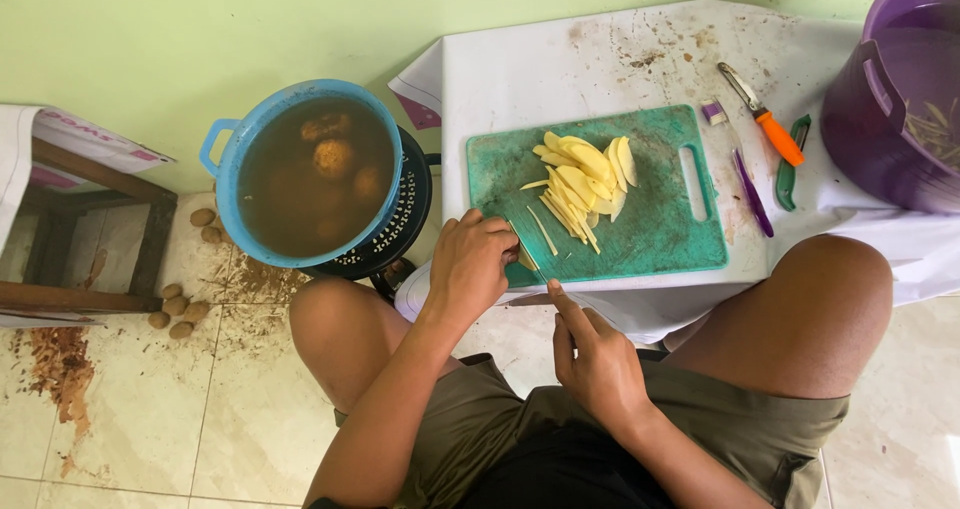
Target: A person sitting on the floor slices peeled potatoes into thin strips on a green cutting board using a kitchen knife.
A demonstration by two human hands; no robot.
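Observation:
A green cutting board (660,219) lies on a table under a white cloth (560,59). Pale yellow potato slices (590,164) are heaped on the board, with thin cut strips (560,219) beside them. My left hand (470,264) is curled at the board's near left corner, its fingertips pressing on a small potato piece (526,260) that is mostly hidden. My right hand (595,354) sits just below the board's near edge and grips a knife (528,259). Its index finger lies along the spine, and the thin blade reaches up beside my left fingertips.
A blue tub (225,169) of brown water with potatoes rests on a black colander (405,219) at the left. A purple bucket (890,99), an orange-handled peeler (770,124), a purple tool (752,194) and a green peeler (790,174) are at the right. Small potatoes (178,311) lie on the floor by a wooden stool (150,239).

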